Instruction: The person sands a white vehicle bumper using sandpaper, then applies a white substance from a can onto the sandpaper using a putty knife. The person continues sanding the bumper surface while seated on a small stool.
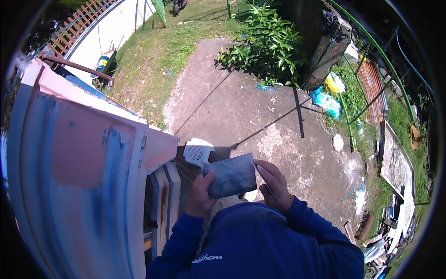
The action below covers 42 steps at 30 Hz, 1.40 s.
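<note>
Grey panel (pixel 232 176) occupies left hand (pixel 200 196); shirt (pixel 274 237) bears lettering (pixel 207 258).

head view — left fisheye | faces down | left hand (pixel 199 194), right hand (pixel 278 189) near — paved ground (pixel 209 109) beyond

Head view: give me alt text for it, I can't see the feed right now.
A person's left hand holds a dark, flat rectangular sheet, while the right hand grips a thin item, seen nearly edge-on, beside its right edge. A pink-and-blue painted structure fills the left; a white plastic stool stands on sunlit concrete beyond the hands.
</note>
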Motion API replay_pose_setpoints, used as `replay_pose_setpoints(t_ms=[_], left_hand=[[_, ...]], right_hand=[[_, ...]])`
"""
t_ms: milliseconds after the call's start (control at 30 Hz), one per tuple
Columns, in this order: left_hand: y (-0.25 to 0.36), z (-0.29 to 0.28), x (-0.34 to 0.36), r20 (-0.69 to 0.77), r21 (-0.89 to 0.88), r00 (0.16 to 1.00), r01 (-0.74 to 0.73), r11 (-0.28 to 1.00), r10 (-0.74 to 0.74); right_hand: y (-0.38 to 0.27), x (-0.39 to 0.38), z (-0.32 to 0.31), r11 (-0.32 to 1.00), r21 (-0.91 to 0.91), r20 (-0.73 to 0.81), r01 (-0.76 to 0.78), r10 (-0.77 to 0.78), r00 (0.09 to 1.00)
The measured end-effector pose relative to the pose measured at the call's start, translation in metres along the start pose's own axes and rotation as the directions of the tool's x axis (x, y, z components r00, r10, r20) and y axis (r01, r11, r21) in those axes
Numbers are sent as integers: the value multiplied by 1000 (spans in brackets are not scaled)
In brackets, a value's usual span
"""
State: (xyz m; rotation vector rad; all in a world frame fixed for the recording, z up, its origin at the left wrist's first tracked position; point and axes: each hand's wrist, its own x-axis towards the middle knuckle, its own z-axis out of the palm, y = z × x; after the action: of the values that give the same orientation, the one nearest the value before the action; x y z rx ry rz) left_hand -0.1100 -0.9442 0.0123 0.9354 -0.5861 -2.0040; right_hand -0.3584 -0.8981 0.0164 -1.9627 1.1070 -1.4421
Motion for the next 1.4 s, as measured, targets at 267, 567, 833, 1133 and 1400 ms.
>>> replay_pose_setpoints(t_ms=[267, 567, 833, 1133, 1400], left_hand=[[-1, 14, 9, 37, 713, 978, -168, 681, 203], [5, 49, 87, 338, 782, 763, -554, 287, 551], [14, 31, 210, -36, 292, 933, -333, 897, 358], [85, -22, 315, 200, 389, 973, -185, 902, 114], [155, -61, 377, 62, 801, 998, -30, 598, -34]], right_hand=[[56, 63, -41, 727, 383, -236, -570, 673, 701], [121, 70, -6, 650, 218, -68, -728, 754, 653], [181, 121, 3, 299, 664, 108, -686, 869, 483], [284, 293, -13, 276, 511, 296, -814, 833, 468], [329, 417, 12, 582, -141, 644, -801, 668, 372]])
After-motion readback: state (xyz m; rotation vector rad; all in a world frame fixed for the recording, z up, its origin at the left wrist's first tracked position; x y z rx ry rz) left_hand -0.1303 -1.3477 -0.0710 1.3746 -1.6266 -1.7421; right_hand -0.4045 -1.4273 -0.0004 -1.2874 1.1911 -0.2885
